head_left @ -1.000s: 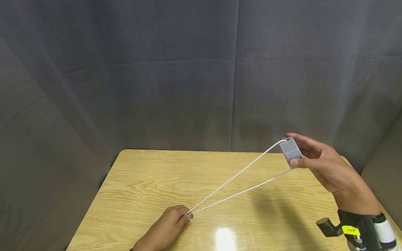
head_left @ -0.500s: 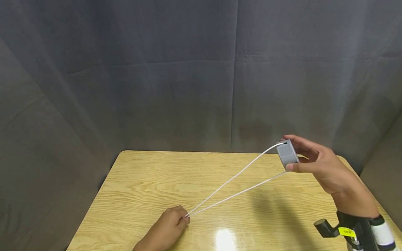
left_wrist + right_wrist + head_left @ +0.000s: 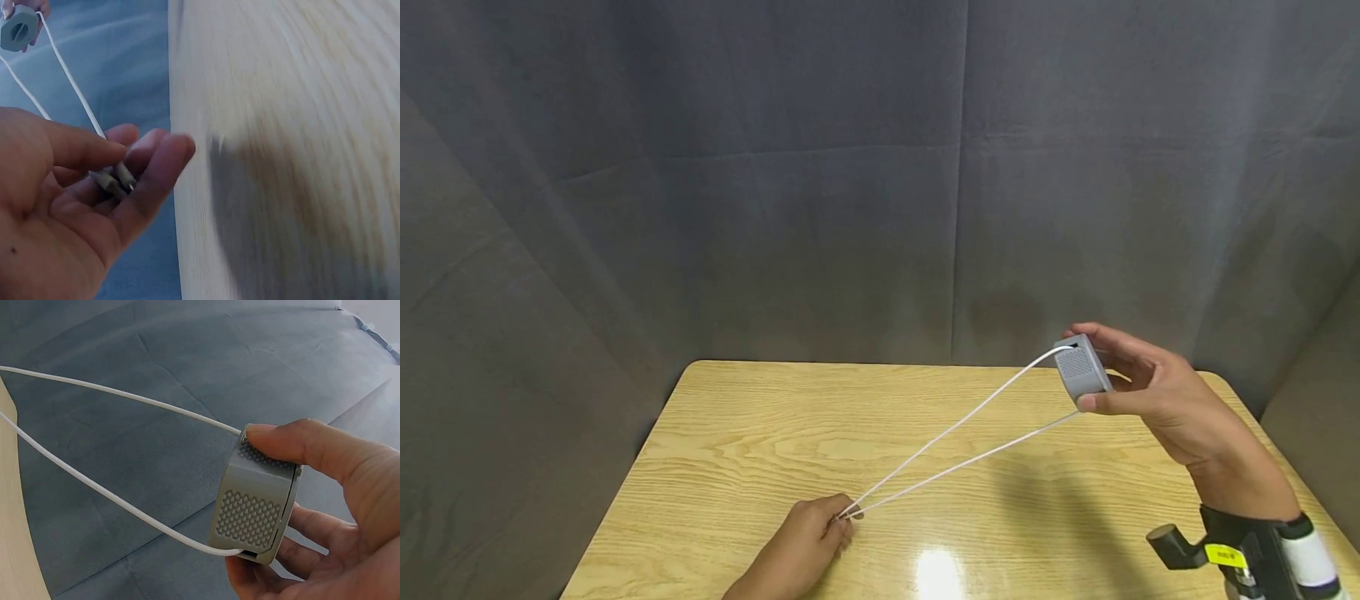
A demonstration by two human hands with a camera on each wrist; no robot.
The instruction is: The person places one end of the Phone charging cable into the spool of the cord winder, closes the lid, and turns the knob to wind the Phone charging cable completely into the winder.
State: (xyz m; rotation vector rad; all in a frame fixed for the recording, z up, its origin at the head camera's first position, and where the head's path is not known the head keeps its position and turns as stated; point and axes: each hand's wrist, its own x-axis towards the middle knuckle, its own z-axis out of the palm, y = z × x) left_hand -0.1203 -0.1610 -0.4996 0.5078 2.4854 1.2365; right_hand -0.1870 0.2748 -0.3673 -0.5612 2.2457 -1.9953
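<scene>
My right hand [image 3: 1176, 404] grips a grey cable winder [image 3: 259, 494] with dimpled faces, thumb on one face and fingers behind it. It is held up above the right side of the table. Two strands of white cable [image 3: 955, 429] run from opposite edges of the winder down to my left hand [image 3: 801, 542], narrowing to a V. In the left wrist view, the left thumb and fingers pinch both cable ends [image 3: 115, 178] together; the tips are partly hidden by the fingers. This hand is low over the table's front part.
Beneath both hands lies a light wood-grain table [image 3: 737, 433] with rounded back corners. Dark grey curtains [image 3: 850, 250] hang behind it and at the sides. A black strap mount [image 3: 1247, 542] sits on the right wrist.
The right hand has shifted slightly left and a little down, and the winder has turned a bit in its grip. The left hand's fingers have shifted slightly at the cable ends.
</scene>
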